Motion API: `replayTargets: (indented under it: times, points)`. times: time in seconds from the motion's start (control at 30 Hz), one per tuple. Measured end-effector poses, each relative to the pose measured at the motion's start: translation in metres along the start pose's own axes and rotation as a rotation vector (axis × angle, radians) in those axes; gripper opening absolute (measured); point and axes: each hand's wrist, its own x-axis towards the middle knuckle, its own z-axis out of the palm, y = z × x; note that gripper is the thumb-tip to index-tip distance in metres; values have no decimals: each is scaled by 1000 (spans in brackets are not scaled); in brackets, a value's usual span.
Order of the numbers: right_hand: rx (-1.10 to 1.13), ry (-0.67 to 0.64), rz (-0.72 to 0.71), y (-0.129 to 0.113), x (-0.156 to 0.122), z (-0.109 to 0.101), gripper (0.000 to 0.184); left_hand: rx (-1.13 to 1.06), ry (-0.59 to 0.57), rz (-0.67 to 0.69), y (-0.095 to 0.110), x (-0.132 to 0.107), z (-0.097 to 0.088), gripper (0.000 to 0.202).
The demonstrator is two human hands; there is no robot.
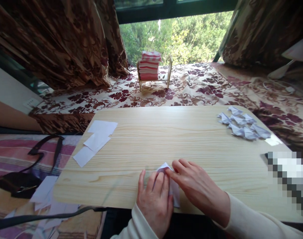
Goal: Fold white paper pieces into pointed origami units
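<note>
Hands (pixel 155 200) (pixel 201 187) press paper (pixel 175 194) by the table's near edge (pixel 124 205), room beyond.

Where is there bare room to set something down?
The middle of the table, between the flat sheets and folded papers, plus a patch between the right hand and pixelated object. Crowded: far right corner; near edge, at the left hand and paper.

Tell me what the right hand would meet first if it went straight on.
Probably the white paper, which the right hand seems to touch; past that, likely bare tabletop, though depth is unclear.
</note>
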Motion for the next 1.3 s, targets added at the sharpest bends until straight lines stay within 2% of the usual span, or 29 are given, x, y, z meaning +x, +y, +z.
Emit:
replayTargets:
  times: [0.23,0.37,0.6,0.77,0.93,1.0,1.1,1.2,1.3]
  points:
    - [-45,27,-8,-9,-2,3,27,-22,39,25,-1,-8,0,37]
    - [18,22,-14,-9,-8,7,34,-27,44,19,0,-8,0,37]
    - [101,25,25,-3,-12,8,34,-57,70,52,3,-9,-6,34]
    - [47,66,37,-7,-13,12,32,-32,36,92,6,-10,-4,36]
    - [33,95,37,-8,-14,8,32,-41,184,32,7,-11,7,40]
    - [59,111,28,-4,-15,3,33,-40,152,37,6,-11,6,39]
    - [76,181,52,3,-16,-3,43,-30,34,82,5,-9,-2,34]
    - [64,208,75,8,-13,-3,49,-22,17,81,4,-8,-8,34]
    - [71,174,66,8,-5,1,49,-15,11,90,4,-7,-8,35]
